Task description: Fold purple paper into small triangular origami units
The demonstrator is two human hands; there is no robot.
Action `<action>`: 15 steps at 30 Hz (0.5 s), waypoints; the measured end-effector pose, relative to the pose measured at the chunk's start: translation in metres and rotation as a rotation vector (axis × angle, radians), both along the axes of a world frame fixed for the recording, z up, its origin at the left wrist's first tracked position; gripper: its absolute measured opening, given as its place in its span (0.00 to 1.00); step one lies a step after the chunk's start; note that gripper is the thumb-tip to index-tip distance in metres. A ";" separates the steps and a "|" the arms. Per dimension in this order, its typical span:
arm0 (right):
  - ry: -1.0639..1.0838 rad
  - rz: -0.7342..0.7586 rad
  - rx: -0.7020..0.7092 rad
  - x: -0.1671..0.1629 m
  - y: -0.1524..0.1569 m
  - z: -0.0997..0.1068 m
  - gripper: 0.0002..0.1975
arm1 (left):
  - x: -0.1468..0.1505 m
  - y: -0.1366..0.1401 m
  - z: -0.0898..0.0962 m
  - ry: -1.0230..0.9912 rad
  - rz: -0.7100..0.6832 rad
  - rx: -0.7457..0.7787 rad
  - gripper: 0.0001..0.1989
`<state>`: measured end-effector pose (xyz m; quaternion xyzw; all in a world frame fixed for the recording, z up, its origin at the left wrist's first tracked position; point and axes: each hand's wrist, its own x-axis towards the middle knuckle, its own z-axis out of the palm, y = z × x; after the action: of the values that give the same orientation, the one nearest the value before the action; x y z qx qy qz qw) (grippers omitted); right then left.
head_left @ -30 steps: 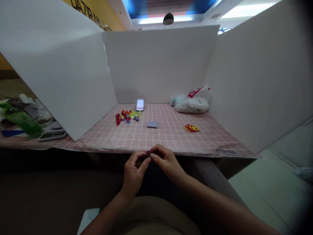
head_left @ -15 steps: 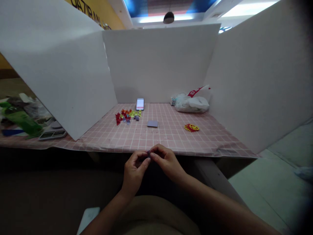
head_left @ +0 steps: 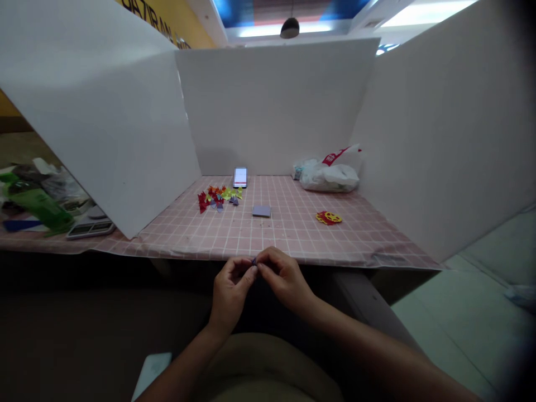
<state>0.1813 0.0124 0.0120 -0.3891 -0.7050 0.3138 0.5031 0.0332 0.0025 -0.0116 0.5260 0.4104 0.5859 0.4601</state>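
Just off the table's front edge, my left hand and my right hand meet fingertip to fingertip. Both are closed in a pinch on a small piece of purple paper, mostly hidden by the fingers. Beyond them on the table lies a stack of purple paper squares. Farther back on the left is a pile of small folded paper pieces in red, orange, yellow and purple.
Red and yellow cut-out shapes lie on the right of the checked tablecloth. A lit phone stands at the back, and a white plastic bag sits back right. White panels enclose three sides. A kitchen scale is outside, left.
The fingers have shifted slightly around the purple paper, and a bit more of it shows between the fingertips. The things on the table have stayed put.
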 end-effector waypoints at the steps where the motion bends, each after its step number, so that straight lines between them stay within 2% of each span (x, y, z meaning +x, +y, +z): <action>1: -0.013 -0.001 0.016 0.000 -0.001 0.000 0.05 | 0.000 0.000 -0.001 0.006 0.005 0.007 0.08; 15: -0.066 -0.010 0.092 -0.001 -0.003 0.003 0.06 | 0.000 0.000 -0.001 0.088 0.014 0.069 0.08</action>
<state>0.1805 0.0091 0.0148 -0.3794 -0.7329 0.2655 0.4985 0.0329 0.0021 -0.0124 0.5637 0.4136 0.5792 0.4192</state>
